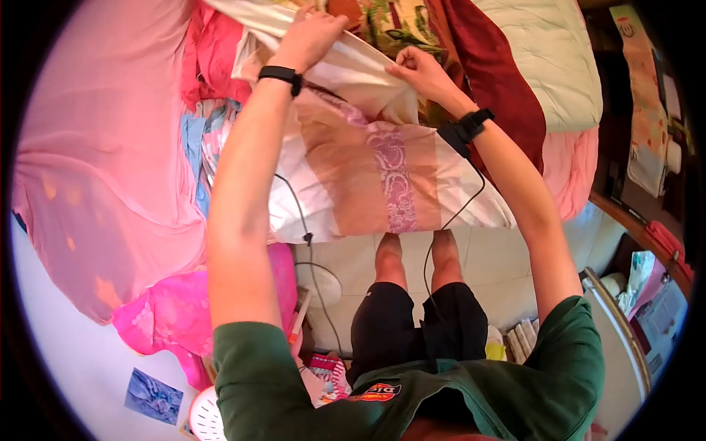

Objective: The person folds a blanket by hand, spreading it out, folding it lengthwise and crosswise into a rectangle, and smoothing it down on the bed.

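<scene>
Left hand: In the head view, the left hand (pixel 312 37) is reaching to the top centre, lying over the cloth's raised white edge; its fingertips are hidden, so I cannot tell whether they are gripping.
Right hand: To the right of it, the right hand (pixel 421 73) is pinching the same edge between thumb and fingers.
Cloth: The white-and-peach cloth (pixel 353 169) with a purple patterned band is filling the upper centre, hanging in front of the person's legs (pixel 390 261).
Wristbands: A black band (pixel 279 75) is circling the left wrist; another (pixel 471 126) is circling the right.
Upper right: A dark red cloth (pixel 507 66) is lying beside a pale green quilt (pixel 555 62).
Left side: A sheer pink cloth (pixel 110 132) is draping down the frame.
Lower left: A bright pink cloth (pixel 173 309) is hanging near a white wall (pixel 73 367).
</scene>
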{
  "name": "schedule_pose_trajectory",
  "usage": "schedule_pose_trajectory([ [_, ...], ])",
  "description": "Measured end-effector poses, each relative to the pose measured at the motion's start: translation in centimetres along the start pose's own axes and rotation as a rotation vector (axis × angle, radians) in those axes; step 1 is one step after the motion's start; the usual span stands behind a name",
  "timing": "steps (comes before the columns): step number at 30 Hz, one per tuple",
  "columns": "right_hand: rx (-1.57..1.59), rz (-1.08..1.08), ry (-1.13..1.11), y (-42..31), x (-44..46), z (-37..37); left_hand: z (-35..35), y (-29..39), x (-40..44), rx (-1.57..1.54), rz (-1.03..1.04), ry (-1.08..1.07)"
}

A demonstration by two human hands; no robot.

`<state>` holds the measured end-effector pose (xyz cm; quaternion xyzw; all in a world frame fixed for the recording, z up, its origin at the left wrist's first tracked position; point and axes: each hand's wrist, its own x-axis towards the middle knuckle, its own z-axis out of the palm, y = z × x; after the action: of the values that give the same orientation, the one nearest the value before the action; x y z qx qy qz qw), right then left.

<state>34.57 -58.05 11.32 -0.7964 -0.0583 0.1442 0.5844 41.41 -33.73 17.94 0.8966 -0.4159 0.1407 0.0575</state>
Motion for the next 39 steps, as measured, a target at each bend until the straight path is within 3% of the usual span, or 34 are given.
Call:
schedule_pose_trajectory([
  [3, 0.119, 0.066, -0.231, 3.7, -4.3, -2.1, -2.0, -0.8, 4.1, -0.11, -0.264, -0.248],
  [4, 0.109, 0.057, -0.298, 5.2, -6.2, -2.2, -2.7, -0.8, 5.6, -0.101, -0.24, -0.257],
  [6, 0.076, 0.262, -0.384, 6.1, -9.9, -2.1, -3.7, -0.1, 8.1, -0.253, 0.028, 0.063],
  [7, 0.102, 0.277, -0.362, 7.3, -11.7, -1.9, -3.8, -0.3, 9.2, -0.134, -0.019, -0.079],
  [10, 0.067, 0.413, -0.099, 10.5, -15.9, -3.3, -4.2, 1.3, 14.3, -0.027, 0.1, 0.0],
  [11, 0.118, 0.434, 0.041, 10.7, -17.2, -4.7, -4.4, 2.1, 16.2, 0.078, 0.018, -0.079],
  [12, 0.167, 0.453, 0.18, 10.9, -18.5, -5.9, -4.9, 2.8, 17.8, 0.059, 0.073, -0.048],
  [14, 0.033, 0.282, 0.416, 8.2, -20.2, -10.2, -5.4, 3.1, 21.0, 0.003, 0.179, -0.006],
  [15, 0.093, 0.274, 0.474, 7.8, -21.0, -12.5, -5.3, 3.3, 22.4, -0.054, 0.099, -0.05],
  [18, 0.212, 0.252, 0.578, 4.9, -22.8, -19.6, -4.2, 3.4, 27.7, 0.12, 0.419, 0.344],
  [20, 0.134, 0.343, 0.542, 5.4, -24.4, -22.6, -2.8, 3.8, 29.5, 0.033, 0.299, 0.347],
  [22, 0.067, 0.424, 0.334, 5.4, -25.7, -24.2, 3.4, -5.0, 31.9, -0.397, -0.118, 0.193],
  [23, 0.072, 0.468, 0.168, 7.7, -27.0, -24.4, -2.1, 6.8, 31.2, 0.146, 0.004, 0.263],
  [24, 0.077, 0.477, 0.185, 9.2, -28.4, -24.4, -1.8, 7.6, 31.9, 0.134, 0.02, 0.264],
  [26, 0.116, 0.545, -0.009, 11.8, -31.1, -23.7, -0.4, 7.7, 32.7, 0.411, 0.04, 0.331],
  [28, 0.164, 0.558, 0.04, 14.9, -33.5, -22.7, 3.2, 2.4, 33.3, 0.347, -0.092, -0.128],
  [30, 0.269, 0.594, 0.143, 16.1, -35.3, -22.2, 2.3, 4.6, 33.9, 0.459, -0.194, -0.247],
  [33, 0.313, 0.569, 0.235, 16.1, -36.8, -23.2, 3.9, 1.6, 34.8, 0.558, -0.214, -0.262],
  [36, 0.39, 0.526, 0.342, 16.7, -37.5, -24.8, 4.8, 1.7, 34.9, 0.435, -0.309, -0.234],
  [39, 0.02, 0.636, 0.163, 18.3, -38.6, -27.1, 6.1, 2.1, 35.0, 0.422, -0.289, -0.2],
])
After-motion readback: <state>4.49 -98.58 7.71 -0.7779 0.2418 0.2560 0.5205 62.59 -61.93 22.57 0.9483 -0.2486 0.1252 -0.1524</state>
